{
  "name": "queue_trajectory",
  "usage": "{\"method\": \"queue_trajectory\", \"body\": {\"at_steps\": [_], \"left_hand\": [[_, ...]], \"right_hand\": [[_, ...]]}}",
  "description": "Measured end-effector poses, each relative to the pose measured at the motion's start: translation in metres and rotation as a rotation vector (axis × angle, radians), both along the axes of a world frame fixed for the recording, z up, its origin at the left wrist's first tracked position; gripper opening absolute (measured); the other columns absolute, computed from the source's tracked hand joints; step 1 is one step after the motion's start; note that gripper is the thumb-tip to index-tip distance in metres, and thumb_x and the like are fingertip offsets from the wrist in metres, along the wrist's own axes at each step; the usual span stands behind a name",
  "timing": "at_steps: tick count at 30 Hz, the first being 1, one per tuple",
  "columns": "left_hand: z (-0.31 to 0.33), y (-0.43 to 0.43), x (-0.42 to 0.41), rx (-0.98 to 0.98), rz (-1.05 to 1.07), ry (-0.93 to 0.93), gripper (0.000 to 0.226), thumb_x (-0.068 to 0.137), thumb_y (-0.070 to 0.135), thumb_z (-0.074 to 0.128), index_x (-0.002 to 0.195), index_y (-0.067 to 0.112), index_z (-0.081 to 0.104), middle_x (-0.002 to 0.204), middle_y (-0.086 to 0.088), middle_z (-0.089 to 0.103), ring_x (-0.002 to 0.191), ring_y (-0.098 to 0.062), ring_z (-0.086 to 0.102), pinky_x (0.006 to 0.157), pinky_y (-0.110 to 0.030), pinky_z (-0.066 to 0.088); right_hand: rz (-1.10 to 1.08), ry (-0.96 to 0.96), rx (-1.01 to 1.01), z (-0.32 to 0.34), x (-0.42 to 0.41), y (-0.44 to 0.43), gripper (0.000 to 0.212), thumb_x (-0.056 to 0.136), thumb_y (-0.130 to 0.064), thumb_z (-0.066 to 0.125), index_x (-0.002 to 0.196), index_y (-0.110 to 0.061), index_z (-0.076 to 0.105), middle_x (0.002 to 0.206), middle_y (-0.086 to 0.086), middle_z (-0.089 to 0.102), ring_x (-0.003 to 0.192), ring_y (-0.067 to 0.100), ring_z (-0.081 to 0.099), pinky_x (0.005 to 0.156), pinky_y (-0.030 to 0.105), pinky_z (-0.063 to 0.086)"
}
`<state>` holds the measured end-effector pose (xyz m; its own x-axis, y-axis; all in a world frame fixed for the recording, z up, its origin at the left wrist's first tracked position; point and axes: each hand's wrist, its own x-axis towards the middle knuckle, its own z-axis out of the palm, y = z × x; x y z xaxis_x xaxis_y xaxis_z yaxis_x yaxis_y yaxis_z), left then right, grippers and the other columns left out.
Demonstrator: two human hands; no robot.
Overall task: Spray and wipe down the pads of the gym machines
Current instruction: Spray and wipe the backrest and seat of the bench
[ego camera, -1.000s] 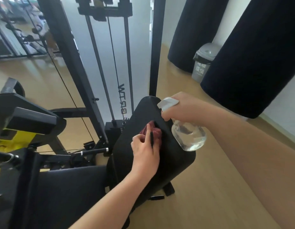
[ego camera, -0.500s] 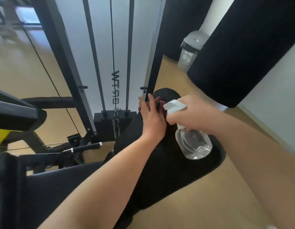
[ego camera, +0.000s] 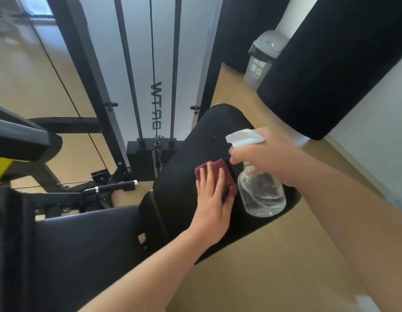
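Note:
A black back pad (ego camera: 195,136) of a gym machine slants up in the middle of the view, with the black seat pad (ego camera: 87,248) below it at the left. My left hand (ego camera: 213,199) lies flat with straight fingers on a dark red cloth (ego camera: 214,168), pressing it against the back pad. My right hand (ego camera: 261,158) grips the neck of a clear spray bottle (ego camera: 262,194) with a white trigger head, held just right of the cloth over the pad's right edge.
The machine's black frame (ego camera: 83,70), guide rods and weight stack (ego camera: 150,154) stand behind the pad. A grey lidded bin (ego camera: 263,57) sits on the wood floor at the back right, between two black punching bags (ego camera: 330,70). A yellow machine part (ego camera: 1,170) is at the left.
My left hand has slid the cloth down the back pad from near its top edge to its middle. The right hand keeps holding the bottle beside it.

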<state>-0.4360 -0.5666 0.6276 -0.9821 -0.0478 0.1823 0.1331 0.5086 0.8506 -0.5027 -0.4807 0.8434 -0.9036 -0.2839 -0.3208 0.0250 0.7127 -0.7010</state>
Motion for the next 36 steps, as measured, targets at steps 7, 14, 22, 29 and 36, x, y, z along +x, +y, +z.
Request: {"method": "queue_trajectory", "body": {"at_steps": [7,14,22,29,36], "left_hand": [[0.045,-0.022,-0.095,-0.026,0.146,0.044,0.064,0.105,0.048,0.023,0.160,0.031,-0.004,0.169,-0.003,-0.014,0.155,-0.024,-0.020,0.125,-0.044,-0.014],[0.029,-0.008,-0.051,0.147,0.257,-0.101,0.053,0.108,0.043,0.025,0.158,0.046,0.009,0.170,0.006,-0.007,0.155,-0.018,-0.017,0.125,-0.050,-0.009],[0.061,-0.010,-0.092,-0.071,0.025,0.120,0.073,0.101,0.033,0.036,0.155,0.044,-0.012,0.167,0.005,-0.021,0.153,-0.023,-0.026,0.123,-0.051,-0.016],[0.027,-0.035,-0.098,0.146,0.313,-0.167,0.058,0.109,0.038,0.031,0.161,0.039,0.005,0.171,0.003,-0.004,0.156,-0.023,-0.012,0.123,-0.057,-0.008],[-0.033,-0.006,0.022,0.192,0.203,-0.231,0.063,0.103,0.039,0.028,0.141,0.067,-0.014,0.159,0.020,-0.030,0.146,-0.010,-0.034,0.123,-0.054,-0.013]], "right_hand": [[-0.012,0.099,-0.041,0.001,-0.007,0.011,0.016,0.083,-0.003,0.066,0.075,-0.001,0.052,0.069,0.007,0.040,0.059,0.015,0.035,0.045,0.020,0.031],[0.001,0.101,-0.033,0.000,0.005,0.017,0.020,0.081,-0.005,0.065,0.075,0.002,0.047,0.070,0.005,0.039,0.066,0.019,0.035,0.060,0.038,0.032],[-0.060,0.130,-0.091,-0.004,-0.008,0.013,0.013,0.086,-0.007,0.069,0.081,0.000,0.059,0.063,0.002,0.048,0.052,0.011,0.044,0.042,0.015,0.037],[-0.010,0.229,-0.066,-0.017,0.001,0.007,0.030,0.079,-0.016,0.069,0.091,0.008,0.056,0.071,0.007,0.046,0.064,0.017,0.043,0.061,0.038,0.038],[0.113,0.164,0.001,-0.047,0.004,-0.012,0.026,0.079,-0.019,0.067,0.082,0.002,0.052,0.066,0.003,0.047,0.062,0.012,0.043,0.061,0.036,0.041]]}}
